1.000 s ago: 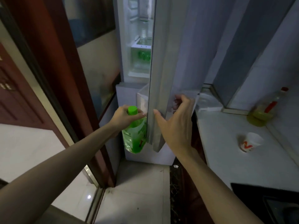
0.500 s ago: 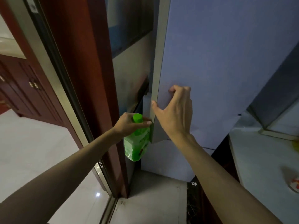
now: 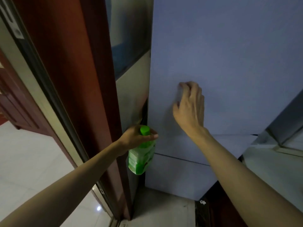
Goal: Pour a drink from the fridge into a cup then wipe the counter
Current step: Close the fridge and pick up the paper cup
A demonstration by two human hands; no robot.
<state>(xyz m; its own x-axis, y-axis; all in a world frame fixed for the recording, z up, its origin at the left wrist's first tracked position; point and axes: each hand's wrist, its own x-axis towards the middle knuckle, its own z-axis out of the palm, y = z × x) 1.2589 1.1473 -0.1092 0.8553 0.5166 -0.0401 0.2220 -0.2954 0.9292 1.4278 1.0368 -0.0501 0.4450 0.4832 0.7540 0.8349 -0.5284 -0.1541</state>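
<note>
1. The left hand (image 3: pixel 136 138) is wrapped around the neck of a green bottle (image 3: pixel 141 158), which hangs below it, just beside the fridge door's left edge.
2. The right hand (image 3: pixel 190 107) holds nothing; its loosely curled fingers rest against the closed fridge door (image 3: pixel 229 63).

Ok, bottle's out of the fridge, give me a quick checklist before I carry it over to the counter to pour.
1. Bottle held: ok, left hand grips it near the neck.
2. Cap on: ok, green cap in place.
3. Fridge door closed: ok, looks flush; right hand rests on it.
4. Cup ready: cannot tell, out of view.
5. Counter clear: cannot tell, only an edge shows.
</note>
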